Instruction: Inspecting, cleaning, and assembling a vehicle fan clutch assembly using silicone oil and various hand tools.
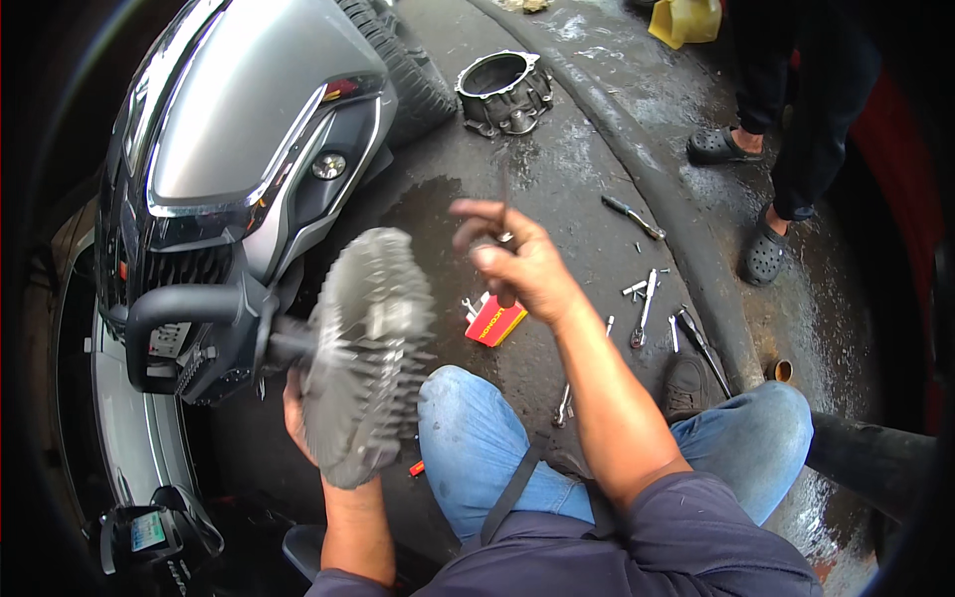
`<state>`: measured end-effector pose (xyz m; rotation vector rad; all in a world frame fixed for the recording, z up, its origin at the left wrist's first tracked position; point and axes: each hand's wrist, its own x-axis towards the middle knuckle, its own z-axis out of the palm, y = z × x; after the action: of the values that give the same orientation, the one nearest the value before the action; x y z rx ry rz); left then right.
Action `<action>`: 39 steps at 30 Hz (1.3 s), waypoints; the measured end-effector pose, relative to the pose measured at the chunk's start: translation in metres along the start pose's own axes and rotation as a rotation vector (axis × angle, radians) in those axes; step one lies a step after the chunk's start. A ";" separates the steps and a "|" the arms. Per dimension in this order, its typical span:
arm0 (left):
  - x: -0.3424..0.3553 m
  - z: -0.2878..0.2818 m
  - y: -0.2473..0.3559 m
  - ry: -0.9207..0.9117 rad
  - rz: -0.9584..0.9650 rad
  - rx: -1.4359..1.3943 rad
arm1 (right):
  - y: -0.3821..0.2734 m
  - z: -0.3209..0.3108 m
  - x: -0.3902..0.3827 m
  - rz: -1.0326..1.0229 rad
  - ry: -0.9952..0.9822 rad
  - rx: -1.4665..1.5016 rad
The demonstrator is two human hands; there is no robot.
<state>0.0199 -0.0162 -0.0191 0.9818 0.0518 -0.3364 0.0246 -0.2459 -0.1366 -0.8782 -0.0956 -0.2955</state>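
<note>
Here's the finned disc (pixel 358 368) in my left hand (pixel 295 416), long axis running away from me; my right hand (pixel 522 264), gripping a blurred thin tool (pixel 504 189), hangs apart to its right.

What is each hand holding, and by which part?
The left hand holds the finned disc by its lower-left edge; the right hand, a thin tool, apparently by its handle.

Most of the left hand (pixel 295 416) is hidden behind the disc (pixel 360 343), whose teeth are smeared by blur. The right hand (pixel 519 264) is blurred at the fingers — as is the thin tool (pixel 504 189) held there, its tip lost. The bystander (pixel 821 109) and the yellow container (pixel 686 22) are cut off by the top edge.
</note>
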 end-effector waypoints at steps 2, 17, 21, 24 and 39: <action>0.006 -0.008 -0.006 -0.035 -0.119 -0.096 | -0.030 0.005 0.003 -0.110 -0.209 0.027; 0.116 0.004 -0.186 0.172 -0.010 -0.015 | 0.007 -0.097 -0.032 0.319 0.473 -0.184; 0.133 -0.030 -0.269 0.222 -0.031 0.524 | 0.067 -0.146 -0.072 0.587 0.831 -0.103; 0.130 -0.043 -0.304 0.306 -0.166 0.538 | 0.098 -0.162 -0.113 0.676 0.997 -0.080; 0.158 -0.124 -0.391 0.511 -0.588 0.460 | 0.095 -0.237 -0.177 0.781 1.034 -1.688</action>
<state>0.0643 -0.1535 -0.4345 1.4862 0.7670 -0.6439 -0.1253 -0.3329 -0.3942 -2.1730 1.6499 0.0165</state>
